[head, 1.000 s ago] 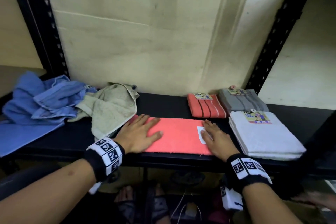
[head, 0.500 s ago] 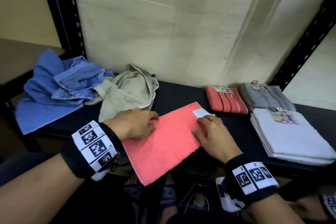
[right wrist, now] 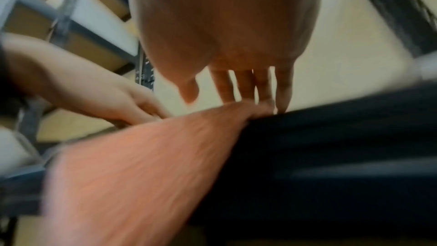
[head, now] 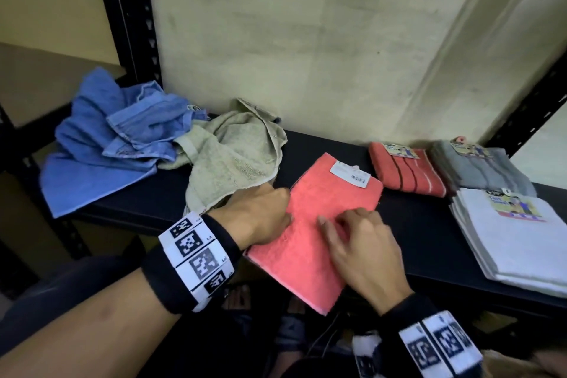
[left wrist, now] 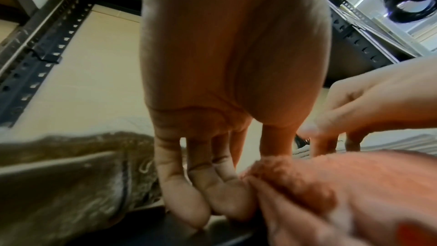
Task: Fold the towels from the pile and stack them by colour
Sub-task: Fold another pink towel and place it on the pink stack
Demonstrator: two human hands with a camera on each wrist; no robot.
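Coral towel (head: 319, 224) looks soft, light, floppy, half off the shelf (head: 429, 224); left hand (head: 260, 215) pinches its edge, right hand (head: 362, 252) presses flat; grab corners.

left wrist: black band (head: 190, 264), white square-code tags | right wrist: same band (head: 441, 347) | forearms bare
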